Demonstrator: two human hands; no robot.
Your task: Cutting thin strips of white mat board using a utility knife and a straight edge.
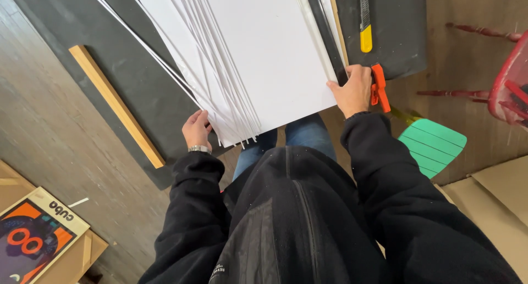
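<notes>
A large white board (264, 47) lies on a black mat (137, 80) on the worktop, with several thin white cut strips (220, 102) fanned over its left side. My left hand (196, 129), with a wristwatch, rests at the near left edge, fingers touching the ends of the strips. At the board's near right corner my right hand (352, 90) presses down next to an orange clamp (379, 87), thumb on the board, fingers against the clamp. A long ruler (316, 31) runs along the board's right edge.
A wooden strip (115, 105) lies diagonally on the mat to the left. A yellow-tipped craft knife (365, 20) lies at the back right. A red chair (509, 80) and a green slatted object (433, 143) stand at right; a framed poster (36, 234) leans lower left.
</notes>
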